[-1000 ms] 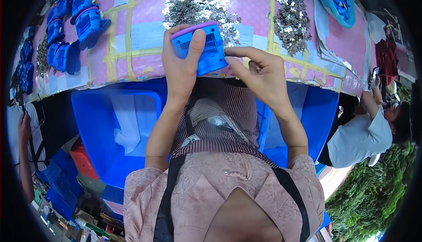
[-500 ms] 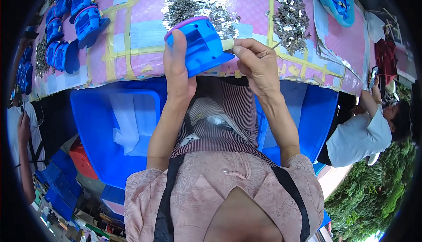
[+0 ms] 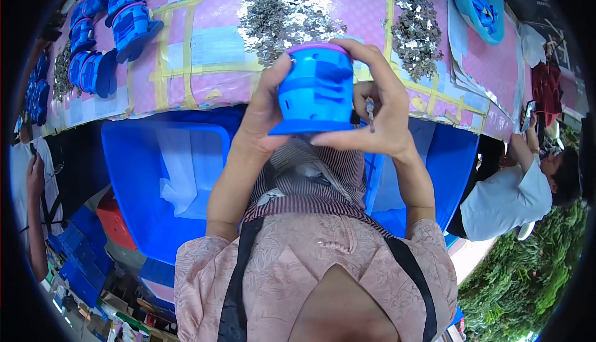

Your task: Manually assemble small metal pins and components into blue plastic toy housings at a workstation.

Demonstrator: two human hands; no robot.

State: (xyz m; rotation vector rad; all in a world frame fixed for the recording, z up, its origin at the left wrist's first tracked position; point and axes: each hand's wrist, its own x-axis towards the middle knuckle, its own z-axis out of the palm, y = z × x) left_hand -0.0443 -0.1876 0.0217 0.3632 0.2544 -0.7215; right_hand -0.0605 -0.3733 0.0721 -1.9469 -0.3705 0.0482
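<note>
Both hands hold a round blue plastic housing (image 3: 316, 90) with a pink rim and a wide flat blue flange, just over the table's near edge. The pink rim is on its far side and the flange faces me. My left hand (image 3: 264, 109) grips its left side, thumb along the wall. My right hand (image 3: 388, 109) closes round the right side, index finger reaching to the pink rim and thumb under the flange. A thin metal-looking stick (image 3: 370, 111) is tucked in my right hand; its kind is unclear. Beyond the housing lies a pile of small silvery metal pieces (image 3: 279, 9).
Another pile of metal pieces (image 3: 415, 31) lies to the right, near a light-blue basin (image 3: 459, 6) of blue parts. Similar blue housings (image 3: 130, 28) stand at the left. Below the table edge are blue bins (image 3: 139, 199). Other people (image 3: 506, 196) are at both sides.
The housing has moved right and turned, its flange now toward me. My right hand has gone from pinching a pale strip at its side to gripping the housing; the strip is out of sight.
</note>
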